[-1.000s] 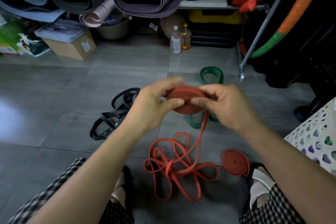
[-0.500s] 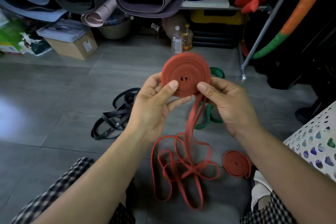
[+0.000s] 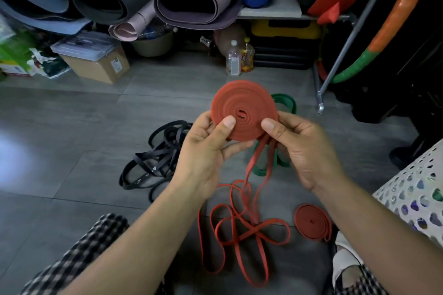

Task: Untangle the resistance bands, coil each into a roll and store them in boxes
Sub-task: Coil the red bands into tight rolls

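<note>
A partly coiled red band roll point(image 3: 247, 105) stands upright, its flat spiral face toward me. My left hand point(image 3: 206, 151) holds its left side, thumb pressed on the face. My right hand point(image 3: 304, 148) pinches its right lower edge, thumb on the face. The band's loose red tail point(image 3: 239, 230) hangs down from the roll into a tangle of loops on the floor. A finished red roll point(image 3: 311, 221) lies flat on the floor at the right. A black band tangle point(image 3: 155, 160) lies to the left, and a green band point(image 3: 285, 103) lies behind the roll.
A white perforated basket point(image 3: 417, 194) stands at the right edge. A cardboard box point(image 3: 100, 64) with a clear lidded container on it sits far left. Rolled mats, a blue ball, bottles and a metal rack line the back. My checked-trousered knees frame the bottom.
The red roll, held flat a second ago, has been turned upright to face me. Both thumbs now press on its face, and the tail hangs straighter.
</note>
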`<state>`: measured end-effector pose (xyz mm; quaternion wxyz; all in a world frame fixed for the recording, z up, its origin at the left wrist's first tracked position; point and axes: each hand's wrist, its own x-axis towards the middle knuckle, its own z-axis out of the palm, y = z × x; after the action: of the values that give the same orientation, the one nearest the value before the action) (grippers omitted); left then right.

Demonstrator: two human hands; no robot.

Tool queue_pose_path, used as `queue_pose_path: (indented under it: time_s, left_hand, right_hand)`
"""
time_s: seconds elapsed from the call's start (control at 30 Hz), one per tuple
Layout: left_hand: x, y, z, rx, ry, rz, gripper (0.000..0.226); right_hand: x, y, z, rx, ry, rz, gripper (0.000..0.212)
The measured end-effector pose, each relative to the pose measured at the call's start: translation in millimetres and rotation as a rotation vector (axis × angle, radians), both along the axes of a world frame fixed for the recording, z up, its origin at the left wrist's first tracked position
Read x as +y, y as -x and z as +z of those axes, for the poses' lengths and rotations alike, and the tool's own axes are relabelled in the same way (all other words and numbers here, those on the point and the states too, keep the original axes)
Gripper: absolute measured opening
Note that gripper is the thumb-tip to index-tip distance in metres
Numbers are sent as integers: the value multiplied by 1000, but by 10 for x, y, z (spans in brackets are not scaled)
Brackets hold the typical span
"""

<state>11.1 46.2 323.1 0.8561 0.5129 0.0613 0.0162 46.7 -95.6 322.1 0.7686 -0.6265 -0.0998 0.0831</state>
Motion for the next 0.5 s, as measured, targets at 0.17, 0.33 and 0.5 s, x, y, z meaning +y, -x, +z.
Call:
queue_pose_path:
  time_s: [0.17,0.33,0.5]
  left_hand:
    - [225,-103,35,-25,-501,-70,31]
    - [267,-84,111,-39,-507,-105,27]
    - [187,-85,90,-21,-140,35,15]
  right_hand:
    - [-125,-83,67,-22,199,41,14]
    - [-140,-63,50,-34,278,114,15]
    - [-45,-26,-4,58,50,30,13]
